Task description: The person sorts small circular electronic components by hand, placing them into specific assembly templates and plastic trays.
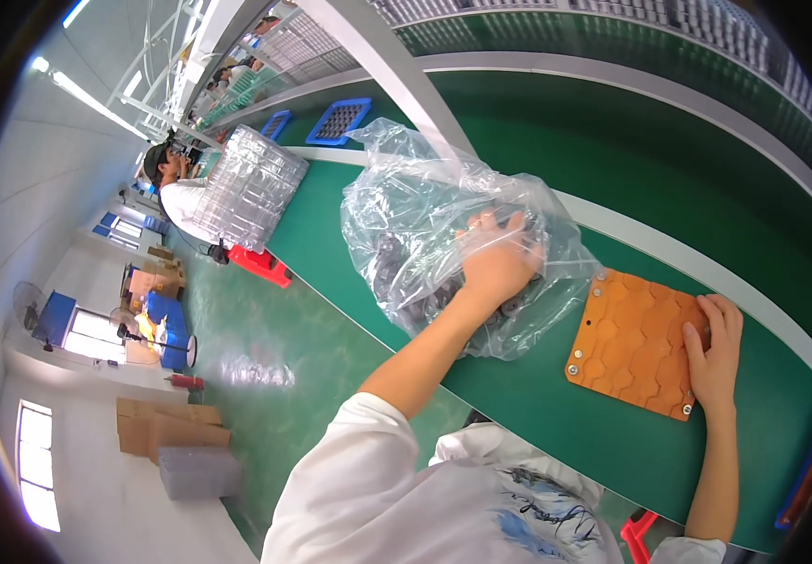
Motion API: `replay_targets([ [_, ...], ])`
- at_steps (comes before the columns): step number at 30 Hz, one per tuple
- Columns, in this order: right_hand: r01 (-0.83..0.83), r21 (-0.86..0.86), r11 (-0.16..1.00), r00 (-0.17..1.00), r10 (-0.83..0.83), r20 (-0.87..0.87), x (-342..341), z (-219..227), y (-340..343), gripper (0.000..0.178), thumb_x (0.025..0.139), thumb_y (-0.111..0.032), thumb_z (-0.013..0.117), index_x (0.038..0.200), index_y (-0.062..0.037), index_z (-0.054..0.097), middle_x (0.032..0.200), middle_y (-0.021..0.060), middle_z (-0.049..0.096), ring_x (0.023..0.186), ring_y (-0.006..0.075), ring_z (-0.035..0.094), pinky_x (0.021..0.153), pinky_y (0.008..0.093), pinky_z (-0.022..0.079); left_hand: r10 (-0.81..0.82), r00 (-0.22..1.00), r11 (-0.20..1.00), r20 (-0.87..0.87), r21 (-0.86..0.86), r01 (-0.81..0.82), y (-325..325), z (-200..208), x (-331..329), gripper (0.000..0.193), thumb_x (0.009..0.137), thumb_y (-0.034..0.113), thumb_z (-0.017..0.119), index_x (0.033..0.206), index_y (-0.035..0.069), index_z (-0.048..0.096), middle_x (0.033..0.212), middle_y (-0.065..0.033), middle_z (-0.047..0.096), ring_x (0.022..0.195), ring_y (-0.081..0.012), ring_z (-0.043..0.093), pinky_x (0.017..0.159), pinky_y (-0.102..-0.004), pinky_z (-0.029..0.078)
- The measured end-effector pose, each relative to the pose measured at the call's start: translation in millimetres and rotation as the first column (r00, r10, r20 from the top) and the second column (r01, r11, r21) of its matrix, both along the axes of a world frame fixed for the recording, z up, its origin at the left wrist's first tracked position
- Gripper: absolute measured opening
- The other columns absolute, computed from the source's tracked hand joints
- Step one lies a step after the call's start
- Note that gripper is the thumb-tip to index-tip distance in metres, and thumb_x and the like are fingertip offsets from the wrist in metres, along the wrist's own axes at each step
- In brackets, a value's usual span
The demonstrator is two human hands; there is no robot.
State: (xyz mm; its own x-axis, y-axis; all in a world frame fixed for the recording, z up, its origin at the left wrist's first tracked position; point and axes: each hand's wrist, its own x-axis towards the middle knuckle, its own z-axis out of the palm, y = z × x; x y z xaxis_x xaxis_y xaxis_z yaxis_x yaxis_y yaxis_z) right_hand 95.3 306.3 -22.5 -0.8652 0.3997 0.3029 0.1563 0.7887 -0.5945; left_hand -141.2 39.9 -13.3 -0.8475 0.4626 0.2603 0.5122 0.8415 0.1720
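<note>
A clear plastic bag [378, 202] with dark small parts [415, 301] inside lies on the green bench [537, 404]. My left hand [500, 258] reaches into it among the parts. Through the film its fingers look spread, though wrinkles and glare blur the tips. To the right of the bag lies an orange board [636, 343] with a pattern of wavy-edged shapes and metal screws at its corners. My right hand [718, 352] grips the board's right edge, the thumb bent over its face and the other fingers along the far corner.
A raised rim [669, 254] runs along the bench's far side, beside a dark green strip [613, 141]. A slanting grey post [396, 85] stands behind the bag. Farther left are a stack of clear plastic trays [251, 183], blue trays [340, 122] and a seated co-worker [180, 197].
</note>
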Motion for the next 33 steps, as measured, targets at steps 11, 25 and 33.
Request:
replay_targets([
  [11,-0.012,0.044,0.999,1.0,0.013,-0.027,0.2,2.5,3.2,0.038,0.087,-0.011,0.066,0.123,-0.0019,0.058,0.129,0.0127,0.052,0.123,0.0317,0.047,0.103,0.0391,0.041,-0.111,0.994,0.993,0.016,-0.032,0.112,-30.6,1.1,-45.1,0.034,0.083,0.025,0.067,0.115,0.014,0.064,0.12,-0.0145,0.062,0.118,-0.0392,0.052,0.099,-0.0464,0.047],
  [25,-0.028,0.191,0.981,0.995,0.009,0.1,21.7,14.2,-15.8,0.053,0.086,-0.019,0.069,0.134,-0.0043,0.052,0.138,0.0163,0.047,0.13,0.0369,0.041,0.11,0.0433,0.035,-0.28,0.937,0.928,0.21,0.31,0.208,-51.0,49.3,12.0,0.031,0.081,0.018,0.071,0.107,0.002,0.065,0.105,-0.0204,0.067,0.092,-0.0378,0.062,0.079,-0.0461,0.049],
  [33,-0.089,-0.817,0.57,0.916,-0.276,-0.292,3.4,38.7,-116.4,0.05,0.101,-0.043,0.051,0.137,-0.0082,0.051,0.132,0.0095,0.055,0.124,0.0245,0.05,0.108,0.0393,0.037,-0.676,0.387,0.549,0.627,0.779,-0.303,55.0,57.7,103.3,0.011,0.092,0.012,0.065,0.097,0.003,0.067,0.076,-0.0025,0.064,0.072,-0.0121,0.063,0.066,-0.0233,0.049],
])
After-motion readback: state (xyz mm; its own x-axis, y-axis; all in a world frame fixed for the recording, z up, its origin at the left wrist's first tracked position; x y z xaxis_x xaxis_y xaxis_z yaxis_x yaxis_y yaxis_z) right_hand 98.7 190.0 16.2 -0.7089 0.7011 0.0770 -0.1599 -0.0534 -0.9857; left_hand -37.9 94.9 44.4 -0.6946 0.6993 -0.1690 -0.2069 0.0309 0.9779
